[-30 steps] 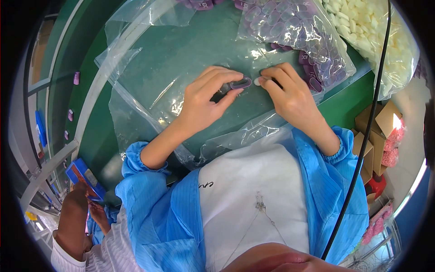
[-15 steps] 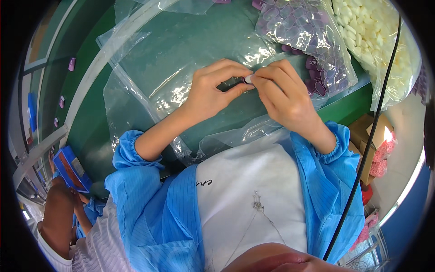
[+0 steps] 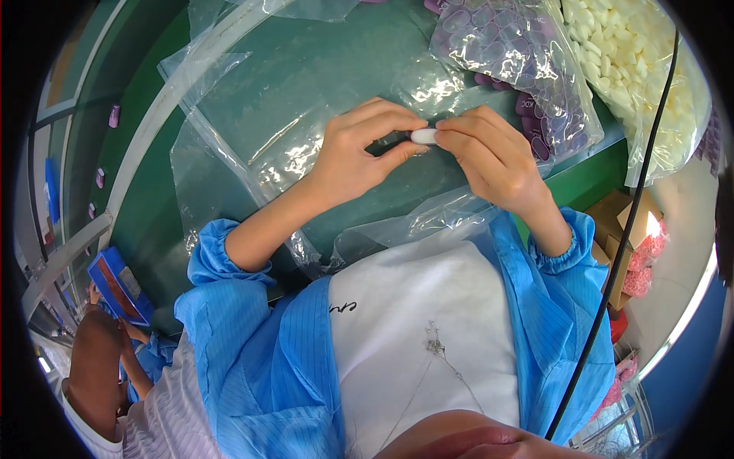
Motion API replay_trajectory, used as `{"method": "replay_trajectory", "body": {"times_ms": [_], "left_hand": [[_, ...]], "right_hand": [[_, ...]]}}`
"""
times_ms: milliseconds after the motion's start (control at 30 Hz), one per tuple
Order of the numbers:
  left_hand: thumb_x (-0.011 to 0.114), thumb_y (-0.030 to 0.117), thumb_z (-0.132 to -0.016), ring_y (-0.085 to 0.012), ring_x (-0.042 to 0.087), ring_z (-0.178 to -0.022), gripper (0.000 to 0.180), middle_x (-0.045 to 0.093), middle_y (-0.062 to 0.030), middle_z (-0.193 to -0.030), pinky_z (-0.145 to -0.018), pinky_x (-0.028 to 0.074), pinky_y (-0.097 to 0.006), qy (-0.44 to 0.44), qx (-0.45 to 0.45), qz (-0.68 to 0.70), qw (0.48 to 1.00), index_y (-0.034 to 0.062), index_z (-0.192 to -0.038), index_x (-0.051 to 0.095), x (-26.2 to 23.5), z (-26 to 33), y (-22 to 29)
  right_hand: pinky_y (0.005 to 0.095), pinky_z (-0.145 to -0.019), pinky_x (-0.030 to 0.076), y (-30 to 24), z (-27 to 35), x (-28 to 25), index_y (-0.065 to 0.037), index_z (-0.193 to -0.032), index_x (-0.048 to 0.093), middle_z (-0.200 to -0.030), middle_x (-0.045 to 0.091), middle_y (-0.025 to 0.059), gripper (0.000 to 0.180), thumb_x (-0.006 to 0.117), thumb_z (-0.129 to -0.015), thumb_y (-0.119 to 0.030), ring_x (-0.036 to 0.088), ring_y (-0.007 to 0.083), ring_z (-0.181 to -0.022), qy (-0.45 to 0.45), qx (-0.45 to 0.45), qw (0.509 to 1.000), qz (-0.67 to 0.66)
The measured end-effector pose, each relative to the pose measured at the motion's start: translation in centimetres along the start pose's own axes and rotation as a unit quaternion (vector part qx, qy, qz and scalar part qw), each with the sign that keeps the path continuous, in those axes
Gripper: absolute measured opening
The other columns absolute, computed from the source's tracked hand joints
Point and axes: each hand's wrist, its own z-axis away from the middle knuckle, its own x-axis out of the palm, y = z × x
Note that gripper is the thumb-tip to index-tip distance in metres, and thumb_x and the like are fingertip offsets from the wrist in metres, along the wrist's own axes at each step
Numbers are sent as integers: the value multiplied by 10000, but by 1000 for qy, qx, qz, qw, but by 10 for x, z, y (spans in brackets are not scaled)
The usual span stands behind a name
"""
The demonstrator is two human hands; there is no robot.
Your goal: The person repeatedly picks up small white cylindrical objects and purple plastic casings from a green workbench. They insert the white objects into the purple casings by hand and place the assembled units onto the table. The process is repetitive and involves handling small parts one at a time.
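A small white oval plastic piece (image 3: pixel 423 136) is pinched between my two hands above the clear plastic sheeting. My left hand (image 3: pixel 365 141) is closed on its left end with thumb and forefinger. From the other side, the fingertips of my right hand (image 3: pixel 497 157) grip its right end. Fingers cover both ends, so whether a purple part is joined to it cannot be made out. Beyond my right hand lies a clear bag of purple oval pieces (image 3: pixel 505 38), several of them loose at its mouth. A second bag, at the far right, holds cream-white oval pieces (image 3: pixel 612 46).
Clear plastic sheeting (image 3: pixel 306 84) covers much of the green worktop (image 3: pixel 164 206). Small purple pieces (image 3: pixel 115 116) lie on the green surface at the left, past a curved pale rail (image 3: pixel 153 126). A blue box (image 3: pixel 118 283) and a co-worker's arm (image 3: pixel 98 352) are at lower left. Cardboard boxes (image 3: pixel 612 222) stand right.
My right hand has shifted slightly to the right, and more of the white piece shows between my fingers. My left hand has stayed nearly in place.
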Motion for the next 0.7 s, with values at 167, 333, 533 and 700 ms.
{"method": "replay_trajectory", "body": {"times_ms": [167, 333, 533, 700], "left_hand": [[818, -10, -762, -224, 701, -895, 272, 739, -99, -995, -773, 560, -313, 0, -1, -3, 1000, 21, -1022, 743, 0, -1, 2], [826, 12, -756, -225, 707, -872, 257, 738, -90, -976, -747, 571, -315, 7, 9, -8, 1000, 25, -997, 739, 1, -1, -1], [835, 18, -741, -245, 705, -876, 264, 735, -98, -981, -739, 570, -324, 1, 5, -8, 1000, 24, -986, 738, 0, -2, 0], [742, 17, -865, -226, 661, -1015, 226, 701, -117, -1105, -880, 525, -320, 77, -5, -171, 982, 11, -1090, 726, -57, -8, 20]], "right_hand": [[346, -629, 569, 8, 3, 7, 96, -949, 669, -934, 663, 167, 338, 686, -624, 5, 640, 291, -776, 18, -40, 999, 15], [338, -622, 579, 10, 8, 2, 109, -948, 676, -1001, 671, 193, 351, 696, -618, -10, 654, 294, -802, 1, -86, 995, 46], [333, -637, 584, 9, 11, 3, 113, -952, 678, -1015, 670, 202, 336, 715, -641, -8, 662, 291, -818, 15, -95, 994, 51], [359, -685, 575, 23, 11, -38, 59, -926, 697, -947, 702, 164, 239, 769, -702, 18, 680, 278, -803, 118, -21, 989, 89]]}}
